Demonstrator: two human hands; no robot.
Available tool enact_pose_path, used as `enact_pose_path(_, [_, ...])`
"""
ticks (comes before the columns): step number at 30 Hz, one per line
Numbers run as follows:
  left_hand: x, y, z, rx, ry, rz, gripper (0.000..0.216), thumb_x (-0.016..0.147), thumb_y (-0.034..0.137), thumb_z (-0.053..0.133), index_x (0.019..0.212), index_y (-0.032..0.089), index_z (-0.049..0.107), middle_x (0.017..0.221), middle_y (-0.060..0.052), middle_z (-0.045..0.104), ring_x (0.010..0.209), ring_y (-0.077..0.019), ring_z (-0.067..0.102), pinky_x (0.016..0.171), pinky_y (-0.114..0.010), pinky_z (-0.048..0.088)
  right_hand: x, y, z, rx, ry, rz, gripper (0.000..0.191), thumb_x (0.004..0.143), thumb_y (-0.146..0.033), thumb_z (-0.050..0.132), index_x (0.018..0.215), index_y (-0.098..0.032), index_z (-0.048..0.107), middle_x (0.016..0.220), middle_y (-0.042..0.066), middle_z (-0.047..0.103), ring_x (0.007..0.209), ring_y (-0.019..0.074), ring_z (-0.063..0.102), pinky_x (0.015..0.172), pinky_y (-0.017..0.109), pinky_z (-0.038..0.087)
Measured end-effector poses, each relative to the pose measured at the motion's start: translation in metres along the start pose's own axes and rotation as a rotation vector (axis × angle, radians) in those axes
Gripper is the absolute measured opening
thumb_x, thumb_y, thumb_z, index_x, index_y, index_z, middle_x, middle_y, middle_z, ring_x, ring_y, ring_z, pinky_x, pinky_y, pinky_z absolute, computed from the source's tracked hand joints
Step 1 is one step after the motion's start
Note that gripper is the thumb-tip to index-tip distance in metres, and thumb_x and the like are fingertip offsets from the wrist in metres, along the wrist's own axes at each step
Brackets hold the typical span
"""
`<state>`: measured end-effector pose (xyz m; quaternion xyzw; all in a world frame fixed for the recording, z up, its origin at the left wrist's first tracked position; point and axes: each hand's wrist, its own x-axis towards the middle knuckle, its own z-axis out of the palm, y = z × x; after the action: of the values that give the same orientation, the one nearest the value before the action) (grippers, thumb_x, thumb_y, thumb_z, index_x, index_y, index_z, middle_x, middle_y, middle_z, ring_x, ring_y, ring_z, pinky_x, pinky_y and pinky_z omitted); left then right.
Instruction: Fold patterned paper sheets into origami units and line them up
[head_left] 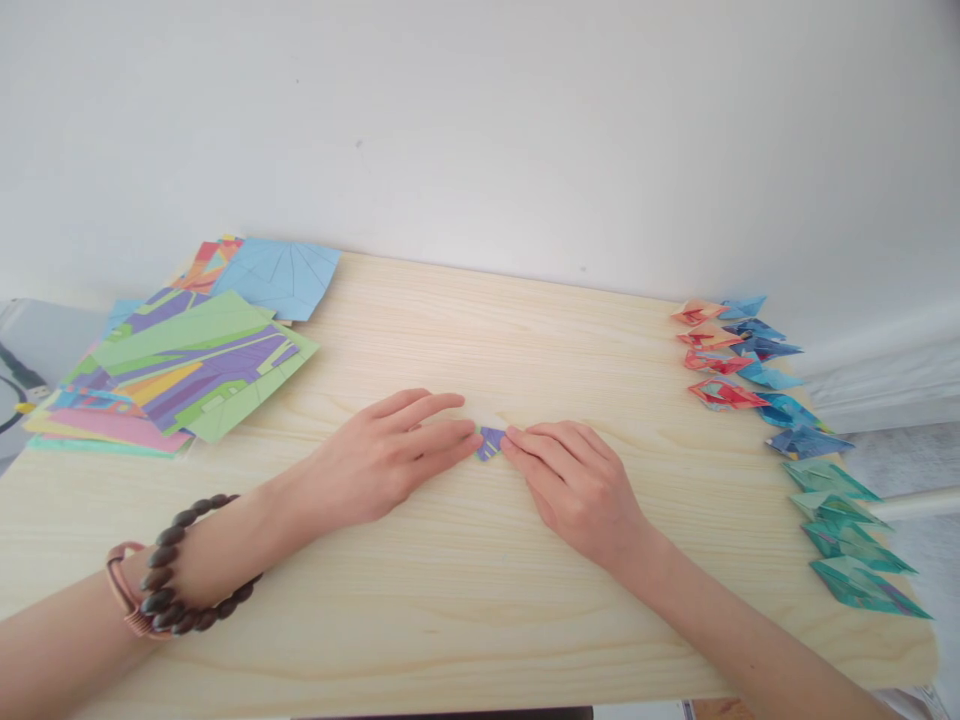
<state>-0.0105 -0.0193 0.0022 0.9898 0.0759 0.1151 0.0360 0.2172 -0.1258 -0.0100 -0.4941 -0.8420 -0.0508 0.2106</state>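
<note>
A small folded piece of purple and green patterned origami paper (491, 443) lies on the wooden table between my two hands. My left hand (390, 450) presses its fingertips on the paper's left edge, palm down. From the other side, my right hand (577, 480) has its fingers drawn together on the right edge. Both hands partly cover the paper, so its full shape is hidden. A dark beaded bracelet and a copper-coloured bangle are on my left wrist.
Patterned paper sheets (217, 370) lie in a loose pile at the left, a blue sheet (277, 275) behind them. Along the right side, several folded paper pieces stand in rows: red ones (726, 392), blue ones (808, 442) and green ones (870, 585). A white wall (480, 130) borders the table's back.
</note>
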Motion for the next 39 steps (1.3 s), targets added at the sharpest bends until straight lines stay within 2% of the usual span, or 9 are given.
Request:
enact_pose_path(4, [-0.003, 0.000, -0.001, -0.022, -0.050, -0.005, 0.041, 0.092, 0.016, 0.037, 0.132, 0.022, 0.040, 0.126, -0.006, 0.053, 0.127, -0.0249, 0.037, 0.102, -0.045, 0.035, 0.002, -0.002, 0.001, -0.007, -0.026, 0.022, 0.035, 0.085, -0.007, 0.046, 0.119, -0.012, 0.055, 0.102, 0.008, 0.065, 0.095, 0.0199, 0.054, 0.082, 0.035, 0.045])
enact_pose_path(8, [-0.005, 0.003, -0.003, -0.038, -0.089, -0.032, 0.045, 0.089, 0.014, 0.039, 0.133, 0.027, 0.039, 0.131, -0.004, 0.049, 0.130, -0.0248, 0.033, 0.104, -0.045, 0.034, 0.004, -0.005, 0.003, -0.036, -0.053, 0.047, 0.033, 0.086, -0.008, 0.046, 0.117, -0.011, 0.057, 0.095, 0.008, 0.064, 0.090, 0.0191, 0.053, 0.080, 0.034, 0.044])
enact_pose_path(16, [-0.004, 0.009, -0.001, -0.025, -0.076, -0.085, 0.053, 0.085, 0.008, 0.041, 0.133, 0.028, 0.039, 0.130, -0.003, 0.049, 0.131, -0.0253, 0.031, 0.105, -0.047, 0.033, 0.009, -0.008, 0.004, -0.091, -0.082, 0.078, 0.034, 0.088, -0.008, 0.043, 0.118, -0.017, 0.056, 0.094, 0.007, 0.061, 0.088, 0.0188, 0.051, 0.078, 0.034, 0.042])
enact_pose_path(23, [-0.006, 0.018, 0.000, 0.017, -0.079, -0.140, 0.058, 0.082, 0.004, 0.040, 0.135, 0.028, 0.037, 0.134, -0.003, 0.045, 0.132, -0.0262, 0.028, 0.105, -0.045, 0.034, 0.011, -0.012, 0.008, -0.100, -0.072, 0.126, 0.031, 0.088, -0.010, 0.042, 0.114, -0.015, 0.059, 0.088, 0.007, 0.061, 0.087, 0.0190, 0.052, 0.078, 0.034, 0.042])
enact_pose_path(30, [-0.009, 0.035, -0.003, 0.104, -0.100, -0.234, 0.058, 0.082, 0.005, 0.042, 0.135, 0.029, 0.037, 0.139, -0.004, 0.040, 0.132, -0.0288, 0.026, 0.104, -0.048, 0.033, 0.003, -0.011, 0.008, -0.062, 0.007, 0.147, 0.032, 0.088, -0.007, 0.041, 0.111, -0.015, 0.061, 0.102, 0.007, 0.063, 0.100, 0.0186, 0.052, 0.087, 0.034, 0.043])
enact_pose_path(35, [-0.010, 0.043, -0.001, 0.144, -0.073, -0.315, 0.055, 0.082, 0.006, 0.043, 0.132, 0.030, 0.042, 0.135, -0.006, 0.043, 0.130, -0.0284, 0.031, 0.103, -0.050, 0.032, -0.003, -0.014, 0.008, -0.073, 0.007, 0.215, 0.034, 0.087, -0.005, 0.039, 0.112, -0.015, 0.061, 0.109, 0.008, 0.061, 0.105, 0.0188, 0.052, 0.090, 0.033, 0.044])
enact_pose_path(39, [-0.010, 0.044, 0.001, 0.141, -0.067, -0.330, 0.055, 0.083, 0.005, 0.043, 0.131, 0.030, 0.042, 0.133, -0.007, 0.043, 0.132, -0.0281, 0.027, 0.104, -0.048, 0.032, -0.007, -0.014, 0.009, -0.061, 0.015, 0.210, 0.035, 0.087, -0.005, 0.037, 0.111, -0.012, 0.061, 0.113, 0.008, 0.061, 0.112, 0.0193, 0.049, 0.097, 0.033, 0.042])
